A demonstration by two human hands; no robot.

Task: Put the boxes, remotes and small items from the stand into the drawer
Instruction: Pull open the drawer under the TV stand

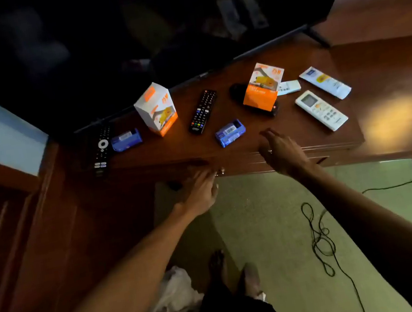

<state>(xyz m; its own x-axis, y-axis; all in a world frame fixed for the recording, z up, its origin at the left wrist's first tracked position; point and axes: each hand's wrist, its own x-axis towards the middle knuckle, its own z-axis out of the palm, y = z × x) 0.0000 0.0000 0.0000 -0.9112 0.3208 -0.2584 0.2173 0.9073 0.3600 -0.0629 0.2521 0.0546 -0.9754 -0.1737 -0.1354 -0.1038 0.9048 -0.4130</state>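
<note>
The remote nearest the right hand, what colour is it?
White remote, with a grey screen; the head view shows it.

Both bare arms reach forward, the left hand point(199, 192) seemingly curled, the right hand point(281, 153) open with fingers spread.

Stand point(293, 66): dark polished wood, glossy w/ glare patch nr right edge. Orange-white boxes point(156, 109): printed card, approx satin. Remotes point(202, 111): matt plastic. TV screen point(126, 33): glossy black. Blue packs point(230, 133): prob. plastic wrap.
</note>
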